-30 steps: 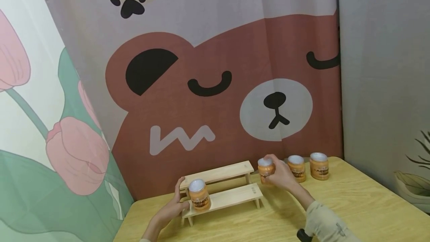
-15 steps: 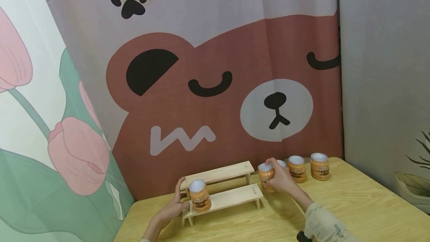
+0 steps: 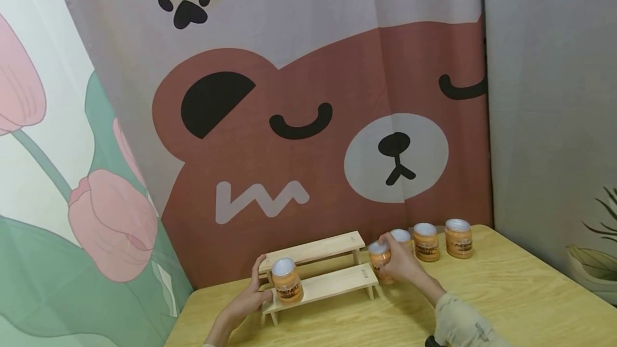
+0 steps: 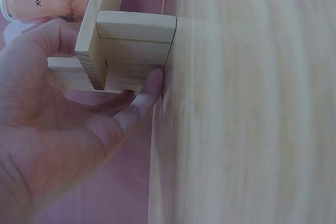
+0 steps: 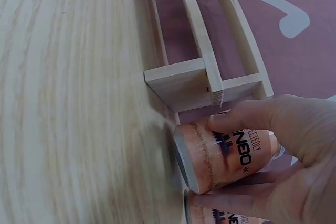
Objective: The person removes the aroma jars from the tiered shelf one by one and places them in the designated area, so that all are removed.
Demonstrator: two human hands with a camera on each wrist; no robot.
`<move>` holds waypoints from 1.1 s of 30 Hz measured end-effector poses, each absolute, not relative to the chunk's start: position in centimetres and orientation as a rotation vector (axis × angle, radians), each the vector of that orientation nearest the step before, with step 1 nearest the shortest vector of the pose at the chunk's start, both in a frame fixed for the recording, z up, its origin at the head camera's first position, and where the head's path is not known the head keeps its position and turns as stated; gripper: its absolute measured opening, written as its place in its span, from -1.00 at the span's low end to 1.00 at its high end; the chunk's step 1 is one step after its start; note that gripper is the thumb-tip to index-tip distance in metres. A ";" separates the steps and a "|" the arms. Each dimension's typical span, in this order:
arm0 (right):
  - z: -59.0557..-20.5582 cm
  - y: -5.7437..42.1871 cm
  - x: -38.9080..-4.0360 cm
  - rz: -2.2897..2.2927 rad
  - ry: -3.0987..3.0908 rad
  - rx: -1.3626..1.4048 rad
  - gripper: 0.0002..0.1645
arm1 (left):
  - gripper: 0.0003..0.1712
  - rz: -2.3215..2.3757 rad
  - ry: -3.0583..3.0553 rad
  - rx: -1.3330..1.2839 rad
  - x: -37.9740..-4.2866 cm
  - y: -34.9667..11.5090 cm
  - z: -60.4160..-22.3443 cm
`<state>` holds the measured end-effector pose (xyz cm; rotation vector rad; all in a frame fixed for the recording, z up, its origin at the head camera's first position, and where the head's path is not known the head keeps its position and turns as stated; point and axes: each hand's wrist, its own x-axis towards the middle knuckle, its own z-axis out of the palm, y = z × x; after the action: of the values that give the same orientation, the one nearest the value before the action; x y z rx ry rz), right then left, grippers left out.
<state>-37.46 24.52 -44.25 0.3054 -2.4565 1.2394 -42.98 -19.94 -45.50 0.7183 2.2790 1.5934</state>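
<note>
My left hand [image 3: 248, 296] holds the left end of a two-step wooden rack [image 3: 337, 285]. In the left wrist view, its thumb lies by the front step while its fingers reach the rack's end leg [image 4: 137, 27]. An orange can [image 3: 287, 287] with dark lettering and a pale top stands on the left part of the lower step, right beside that thumb. My right hand [image 3: 405, 265] grips another orange can [image 3: 378, 255] just right of the rack. In the right wrist view, thumb and fingers wrap this can [image 5: 223, 156], its base close over the tabletop.
Three more orange cans stand in a row at the back right: a partly hidden can [image 3: 402, 236], a middle can [image 3: 426, 244] and a right-hand can [image 3: 459, 240]. The wooden table [image 3: 482, 293] meets a bear-print curtain [image 3: 332, 165] behind the rack.
My right hand has drawn its can forward from the row toward the rack's right end, uncovering the can behind it. The left hand, the rack and the can on it stay put.
</note>
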 end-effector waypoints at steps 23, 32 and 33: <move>-44.2 25.4 -37.4 1.179 -2.530 0.420 -0.23 | 0.26 1.581 2.310 0.709 -42.6 -20.0 -45.3; -43.8 25.7 -36.7 1.205 -2.572 0.485 -0.24 | 0.25 1.581 2.320 0.720 -42.4 -19.8 -45.5; -43.5 25.8 -36.6 1.200 -2.587 0.495 -0.27 | 0.25 1.581 2.318 0.720 -42.5 -19.8 -45.5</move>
<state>-36.58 25.82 -43.50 0.4947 -2.5868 1.1999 -42.51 -19.78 -45.49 0.7203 2.3176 1.5814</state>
